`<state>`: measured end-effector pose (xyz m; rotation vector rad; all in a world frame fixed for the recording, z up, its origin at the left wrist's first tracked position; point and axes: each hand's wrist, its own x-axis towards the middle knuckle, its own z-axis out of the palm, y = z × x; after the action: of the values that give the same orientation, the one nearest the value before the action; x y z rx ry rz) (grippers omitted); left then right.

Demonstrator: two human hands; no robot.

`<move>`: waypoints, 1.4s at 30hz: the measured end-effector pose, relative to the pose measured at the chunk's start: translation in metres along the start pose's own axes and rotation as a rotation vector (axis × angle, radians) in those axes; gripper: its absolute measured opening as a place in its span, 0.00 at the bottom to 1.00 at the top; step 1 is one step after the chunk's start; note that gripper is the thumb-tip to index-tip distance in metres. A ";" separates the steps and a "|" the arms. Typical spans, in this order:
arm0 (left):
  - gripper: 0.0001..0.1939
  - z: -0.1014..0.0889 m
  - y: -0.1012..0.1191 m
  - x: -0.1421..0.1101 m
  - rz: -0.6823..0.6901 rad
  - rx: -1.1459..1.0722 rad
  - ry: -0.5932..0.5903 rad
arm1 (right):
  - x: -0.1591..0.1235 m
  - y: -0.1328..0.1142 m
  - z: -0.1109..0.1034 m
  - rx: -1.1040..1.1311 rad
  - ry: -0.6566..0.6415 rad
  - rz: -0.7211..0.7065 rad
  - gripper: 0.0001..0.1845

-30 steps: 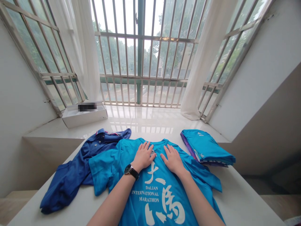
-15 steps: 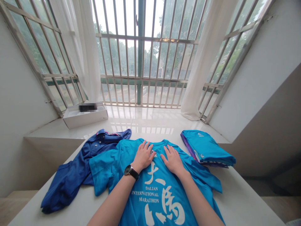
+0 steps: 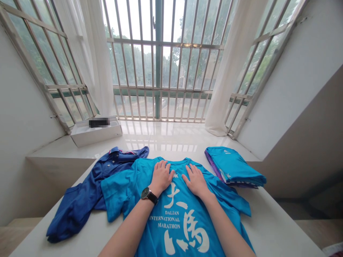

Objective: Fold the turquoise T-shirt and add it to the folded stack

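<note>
A turquoise T-shirt (image 3: 128, 189) with white lettering lies spread flat on the white table (image 3: 270, 228). My left hand (image 3: 162, 176), with a black watch on the wrist, rests palm down near the collar, fingers spread. My right hand (image 3: 196, 180) lies flat beside it on the shirt's upper part, fingers stretched out. Neither hand holds anything.
A dark blue polo shirt (image 3: 85, 196) lies crumpled to the left, partly under the turquoise one. A stack of folded shirts (image 3: 234, 169) sits at the right. A white box (image 3: 96, 131) stands on the windowsill by the barred window and white curtains.
Both hands stay flat near the collar, barely shifted. The view has moved slightly.
</note>
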<state>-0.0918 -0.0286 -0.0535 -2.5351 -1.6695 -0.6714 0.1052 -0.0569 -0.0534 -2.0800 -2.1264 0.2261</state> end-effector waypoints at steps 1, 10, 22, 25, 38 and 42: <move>0.22 -0.001 0.000 0.000 -0.014 -0.008 0.008 | 0.000 0.000 0.001 -0.002 0.002 0.001 0.36; 0.24 0.001 -0.007 -0.004 -0.048 -0.029 -0.056 | -0.001 -0.001 0.003 -0.017 -0.024 0.014 0.37; 0.29 -0.012 -0.034 -0.019 -0.067 0.074 -0.179 | -0.004 -0.033 0.007 -0.003 -0.049 0.021 0.39; 0.29 -0.013 -0.032 -0.014 -0.093 0.096 -0.212 | -0.002 -0.035 0.004 0.032 -0.036 0.004 0.39; 0.21 -0.018 0.063 0.012 0.294 -0.048 -0.202 | -0.110 0.107 -0.051 0.376 0.482 0.175 0.23; 0.22 0.002 0.091 0.019 0.326 -0.153 -0.211 | -0.124 0.141 -0.046 0.377 0.325 0.221 0.24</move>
<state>-0.0041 -0.0504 -0.0301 -2.9832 -1.2431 -0.5379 0.2554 -0.1777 -0.0399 -1.9649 -1.5356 0.2698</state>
